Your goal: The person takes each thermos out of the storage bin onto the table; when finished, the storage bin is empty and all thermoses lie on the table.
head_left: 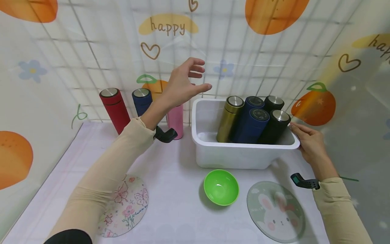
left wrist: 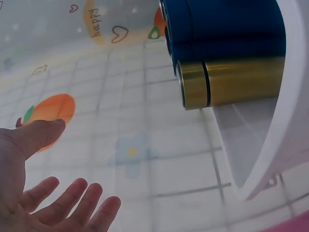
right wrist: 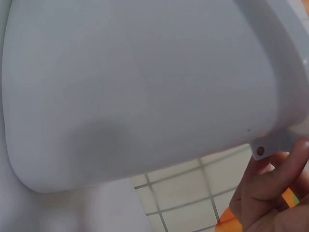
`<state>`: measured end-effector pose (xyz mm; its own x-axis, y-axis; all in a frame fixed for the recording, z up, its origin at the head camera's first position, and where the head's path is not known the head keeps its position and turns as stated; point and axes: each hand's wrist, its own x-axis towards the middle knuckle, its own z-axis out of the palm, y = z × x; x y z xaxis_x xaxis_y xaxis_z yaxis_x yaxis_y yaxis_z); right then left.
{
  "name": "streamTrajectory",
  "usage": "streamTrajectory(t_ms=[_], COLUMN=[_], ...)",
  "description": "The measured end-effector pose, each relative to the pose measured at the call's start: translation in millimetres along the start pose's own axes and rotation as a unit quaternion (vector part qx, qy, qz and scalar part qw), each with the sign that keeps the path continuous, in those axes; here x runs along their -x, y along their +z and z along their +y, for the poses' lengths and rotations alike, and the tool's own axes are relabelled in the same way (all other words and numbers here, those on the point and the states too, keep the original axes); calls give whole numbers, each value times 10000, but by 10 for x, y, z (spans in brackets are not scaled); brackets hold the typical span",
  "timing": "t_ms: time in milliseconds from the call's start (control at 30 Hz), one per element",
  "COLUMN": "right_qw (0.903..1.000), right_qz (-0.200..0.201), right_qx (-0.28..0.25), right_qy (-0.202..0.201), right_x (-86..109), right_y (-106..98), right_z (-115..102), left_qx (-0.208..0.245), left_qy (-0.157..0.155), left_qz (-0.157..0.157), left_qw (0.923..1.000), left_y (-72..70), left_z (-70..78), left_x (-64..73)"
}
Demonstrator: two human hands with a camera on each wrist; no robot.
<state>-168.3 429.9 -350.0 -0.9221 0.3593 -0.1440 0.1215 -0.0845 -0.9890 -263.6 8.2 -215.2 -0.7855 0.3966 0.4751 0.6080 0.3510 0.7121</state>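
Note:
My left hand [head_left: 186,81] is raised in the air to the left of a white plastic bin [head_left: 231,156], fingers spread from the thumb and holding nothing. In the left wrist view this hand [left wrist: 63,188] is apart from the gold bottle [left wrist: 246,82]. Inside the bin stand a gold bottle [head_left: 230,118], two blue bottles [head_left: 251,127] and two black bottles [head_left: 274,128]. My right hand [head_left: 312,144] grips the bin's rim at the right end. The right wrist view has the right hand's fingers [right wrist: 275,181] at the rim beside a small holed tab.
Left of the bin stand a red bottle [head_left: 115,112], a blue bottle [head_left: 142,103] and a pink bottle [head_left: 175,120], partly behind the left arm. In front lie a green bowl [head_left: 221,187], a floral round mat [head_left: 131,210] and a rabbit-printed round mat [head_left: 275,211]. A patterned curtain over a wire grid backs the table.

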Motion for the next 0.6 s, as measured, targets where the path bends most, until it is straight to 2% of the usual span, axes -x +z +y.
streamTrajectory(t_ms=[600], right_qw=[9999], right_qz=[39], right_qx=[103], right_qy=[-45], right_x=[-10], right_y=[12], right_z=[24], left_qx=[-39], left_qy=[-374], left_qz=[-611], left_qw=[9974], left_y=[441], left_z=[-140], left_x=[-346])
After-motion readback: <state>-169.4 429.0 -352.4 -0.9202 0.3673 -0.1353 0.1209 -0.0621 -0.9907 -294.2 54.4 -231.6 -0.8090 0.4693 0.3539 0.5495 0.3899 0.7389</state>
